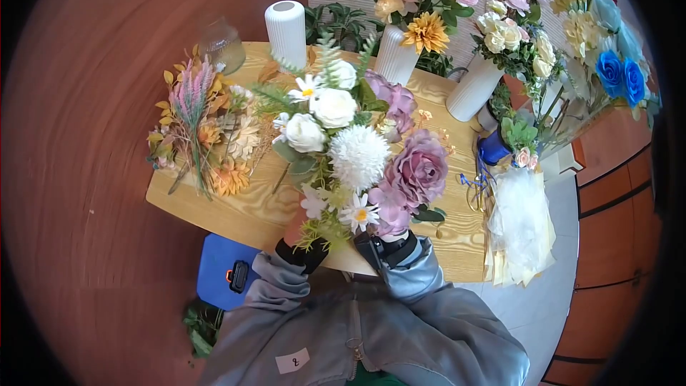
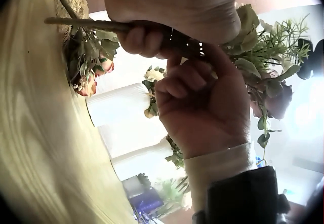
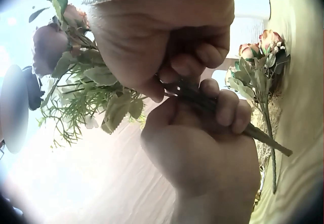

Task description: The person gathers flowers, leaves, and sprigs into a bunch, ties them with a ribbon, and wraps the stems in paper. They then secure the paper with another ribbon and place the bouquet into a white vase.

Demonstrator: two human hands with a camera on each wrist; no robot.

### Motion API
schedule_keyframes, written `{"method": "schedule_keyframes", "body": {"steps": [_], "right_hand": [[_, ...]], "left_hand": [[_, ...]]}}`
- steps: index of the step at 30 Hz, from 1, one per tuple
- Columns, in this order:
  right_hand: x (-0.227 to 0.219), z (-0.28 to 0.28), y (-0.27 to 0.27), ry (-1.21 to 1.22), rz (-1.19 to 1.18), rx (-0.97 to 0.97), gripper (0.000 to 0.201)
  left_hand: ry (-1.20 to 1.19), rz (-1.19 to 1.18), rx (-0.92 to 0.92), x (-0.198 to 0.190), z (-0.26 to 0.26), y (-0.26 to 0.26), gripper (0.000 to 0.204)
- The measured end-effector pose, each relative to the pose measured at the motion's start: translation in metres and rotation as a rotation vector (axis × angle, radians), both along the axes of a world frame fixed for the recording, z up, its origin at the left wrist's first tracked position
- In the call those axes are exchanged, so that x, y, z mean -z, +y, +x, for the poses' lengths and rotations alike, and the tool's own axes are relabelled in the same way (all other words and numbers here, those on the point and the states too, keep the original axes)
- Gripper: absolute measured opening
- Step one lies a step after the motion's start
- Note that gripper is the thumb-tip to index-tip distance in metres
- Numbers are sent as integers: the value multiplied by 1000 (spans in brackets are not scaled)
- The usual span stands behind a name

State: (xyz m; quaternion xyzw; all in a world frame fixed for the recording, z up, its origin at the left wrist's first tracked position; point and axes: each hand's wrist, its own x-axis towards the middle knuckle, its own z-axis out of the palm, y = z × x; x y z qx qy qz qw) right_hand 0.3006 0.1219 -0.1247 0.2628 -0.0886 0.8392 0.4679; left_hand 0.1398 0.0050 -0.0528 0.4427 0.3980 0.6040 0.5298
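A bouquet (image 1: 359,159) of white roses, daisies, a white pompom bloom, mauve roses and ferns stands in front of my body, hiding most of both hands in the head view. My left hand (image 3: 202,148) grips the bundled stems (image 3: 271,144), its fingers curled round them. Just above it toward the blooms, my right hand (image 2: 205,102) has curled fingers, with thumb and forefinger pinching the same stems. The bare stem end sticks out past my left hand, over the wooden table (image 1: 271,207). Green leaves (image 3: 104,74) spread out on the bloom side of the hands.
Loose artificial flowers (image 1: 214,143) lie at the table's left. A white ribbed vase (image 1: 286,32) and a glass jar (image 1: 223,46) stand behind them. Two flower-filled white vases (image 1: 471,89) stand back right, near a blue pot (image 1: 493,146). Wrapping sheets (image 1: 522,221) hang over the right edge.
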Motion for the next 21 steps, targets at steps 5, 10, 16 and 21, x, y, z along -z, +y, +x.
{"method": "schedule_keyframes", "body": {"steps": [5,10,16,21], "right_hand": [[1,23,2,-514,-209,78,36],[4,13,11,-336,17,-66,42],[19,4,19,-115,269,-242,51],[67,76,45,-1756,734,325,31]], "left_hand": [[-103,-44,-71,42,-6,6,34],[-229,-168,-255,96,-9,25,34],[160,-229,-106,5,-4,10,33],[488,202,-367,1,9,44,28]]}}
